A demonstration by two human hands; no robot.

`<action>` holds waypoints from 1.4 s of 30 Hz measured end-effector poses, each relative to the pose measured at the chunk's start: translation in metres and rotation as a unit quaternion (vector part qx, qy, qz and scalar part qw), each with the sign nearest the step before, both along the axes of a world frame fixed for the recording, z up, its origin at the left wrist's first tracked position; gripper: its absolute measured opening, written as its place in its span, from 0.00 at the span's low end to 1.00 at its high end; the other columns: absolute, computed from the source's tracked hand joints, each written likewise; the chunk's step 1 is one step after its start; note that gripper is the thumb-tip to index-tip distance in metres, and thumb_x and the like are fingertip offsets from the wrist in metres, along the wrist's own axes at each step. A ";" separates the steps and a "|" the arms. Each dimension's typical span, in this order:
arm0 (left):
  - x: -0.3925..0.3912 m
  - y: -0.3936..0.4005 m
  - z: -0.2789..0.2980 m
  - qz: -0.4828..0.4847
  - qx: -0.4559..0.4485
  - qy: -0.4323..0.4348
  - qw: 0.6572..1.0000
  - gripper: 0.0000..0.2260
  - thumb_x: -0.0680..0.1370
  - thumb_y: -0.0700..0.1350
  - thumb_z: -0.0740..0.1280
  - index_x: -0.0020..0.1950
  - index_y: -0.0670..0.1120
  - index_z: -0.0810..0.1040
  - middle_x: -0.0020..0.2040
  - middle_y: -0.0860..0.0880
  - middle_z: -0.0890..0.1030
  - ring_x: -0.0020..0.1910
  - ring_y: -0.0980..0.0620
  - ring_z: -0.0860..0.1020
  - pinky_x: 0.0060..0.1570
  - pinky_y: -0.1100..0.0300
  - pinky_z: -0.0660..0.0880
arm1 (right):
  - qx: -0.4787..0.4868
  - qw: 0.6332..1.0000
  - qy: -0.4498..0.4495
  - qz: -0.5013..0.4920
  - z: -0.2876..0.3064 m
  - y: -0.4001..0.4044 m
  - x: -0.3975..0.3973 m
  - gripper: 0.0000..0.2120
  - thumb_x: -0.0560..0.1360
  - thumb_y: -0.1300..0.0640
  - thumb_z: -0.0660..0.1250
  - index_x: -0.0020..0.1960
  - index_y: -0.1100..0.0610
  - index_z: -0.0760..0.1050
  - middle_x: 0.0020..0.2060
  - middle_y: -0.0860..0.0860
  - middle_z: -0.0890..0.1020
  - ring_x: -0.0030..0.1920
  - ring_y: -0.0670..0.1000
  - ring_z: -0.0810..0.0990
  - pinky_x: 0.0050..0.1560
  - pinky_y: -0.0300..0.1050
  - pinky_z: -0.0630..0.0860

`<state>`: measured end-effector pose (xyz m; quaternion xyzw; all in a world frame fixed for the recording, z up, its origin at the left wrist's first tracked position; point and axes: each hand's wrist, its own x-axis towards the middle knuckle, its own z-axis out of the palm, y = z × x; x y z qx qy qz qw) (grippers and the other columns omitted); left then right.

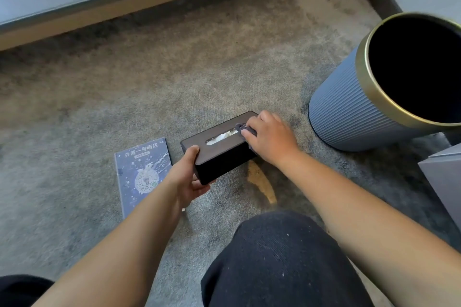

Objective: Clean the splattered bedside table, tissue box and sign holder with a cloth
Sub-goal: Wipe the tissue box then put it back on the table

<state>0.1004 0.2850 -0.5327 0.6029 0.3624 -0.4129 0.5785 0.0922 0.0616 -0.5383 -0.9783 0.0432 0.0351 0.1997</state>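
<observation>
Cloth (245, 129), a small dark grey-blue scrap, is mostly hidden under the right hand (270, 138), whose fingers curl over it and press it onto the far end of the dark brown rectangular tissue box (219, 149); only a crumpled edge shows by the fingertips, and that hand is blurred. The left hand (189, 177) holds the near left corner of the box, thumb on the top edge, fingers wrapped underneath and out of sight. The box's long axis runs from near left to far right, its near end tipped up off the mottled grey carpet (124, 82); whether the far end touches the floor cannot be told. White tissue (222, 136) shows through the slot in the lid, which runs along the same axis.

Just left of the box, a flat blue sign holder (139, 172) with white Chinese lettering and white splatter lies face up on the carpet, its near corner covered by the left forearm. To the right stands a ribbed blue-grey round bin (349, 107) with a brass-coloured rim, cut off by the frame edge; its inside is too dark to read. A grey corner of furniture (441, 177) enters at the right edge. A knee in dark trousers (279, 257) fills the foreground.
</observation>
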 end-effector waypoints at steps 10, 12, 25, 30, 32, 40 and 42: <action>0.007 0.006 -0.005 -0.035 0.035 -0.041 0.998 0.22 0.75 0.62 0.65 0.56 0.44 0.77 0.49 0.43 0.81 0.46 0.43 0.83 0.41 0.54 0.77 | -0.047 0.968 0.220 -0.112 -0.040 -0.086 -0.020 0.12 0.79 0.44 0.60 0.49 0.52 0.73 0.52 0.55 0.75 0.54 0.59 0.75 0.49 0.51 0.72; 0.006 0.010 -0.009 -0.050 0.035 -0.044 0.997 0.22 0.75 0.61 0.66 0.57 0.44 0.77 0.48 0.43 0.82 0.44 0.44 0.83 0.44 0.53 0.78 | 0.053 0.955 0.220 -0.192 -0.046 -0.095 -0.028 0.12 0.79 0.46 0.61 0.47 0.54 0.74 0.50 0.56 0.77 0.51 0.58 0.76 0.48 0.50 0.72; -0.008 0.015 -0.013 -0.046 0.001 -0.053 0.998 0.22 0.76 0.59 0.65 0.59 0.43 0.76 0.48 0.42 0.80 0.41 0.47 0.80 0.42 0.55 0.75 | 0.444 0.831 0.142 -0.302 -0.041 -0.056 -0.031 0.09 0.78 0.48 0.64 0.44 0.50 0.77 0.44 0.51 0.83 0.46 0.51 0.80 0.47 0.47 0.75; -0.009 0.022 -0.014 -0.043 0.022 -0.074 0.996 0.21 0.75 0.59 0.68 0.55 0.43 0.78 0.47 0.43 0.82 0.44 0.46 0.81 0.42 0.55 0.76 | 0.295 0.915 0.155 -0.228 -0.032 -0.046 -0.050 0.07 0.79 0.47 0.61 0.43 0.47 0.71 0.41 0.45 0.79 0.42 0.46 0.77 0.38 0.43 0.69; -0.009 0.026 -0.013 -0.055 0.026 -0.089 0.994 0.21 0.74 0.59 0.69 0.53 0.42 0.79 0.46 0.43 0.82 0.43 0.46 0.81 0.41 0.56 0.77 | 0.228 0.936 0.176 -0.202 -0.029 -0.043 -0.063 0.07 0.79 0.45 0.60 0.44 0.46 0.69 0.41 0.43 0.78 0.41 0.44 0.76 0.35 0.42 0.67; -0.014 0.040 0.010 -0.113 -0.022 -0.146 0.983 0.25 0.72 0.59 0.71 0.55 0.37 0.79 0.50 0.39 0.83 0.47 0.46 0.82 0.53 0.48 0.78 | 0.168 0.896 0.382 -0.152 -0.005 -0.065 -0.105 0.08 0.79 0.50 0.62 0.49 0.53 0.75 0.48 0.52 0.81 0.48 0.53 0.78 0.44 0.44 0.70; -0.012 0.039 0.028 -0.097 -0.074 -0.151 0.981 0.22 0.73 0.56 0.68 0.56 0.39 0.80 0.50 0.42 0.84 0.47 0.48 0.83 0.50 0.53 0.77 | 0.208 0.889 0.348 -0.212 0.021 -0.072 -0.106 0.09 0.80 0.50 0.62 0.46 0.54 0.76 0.44 0.52 0.82 0.47 0.53 0.79 0.40 0.43 0.71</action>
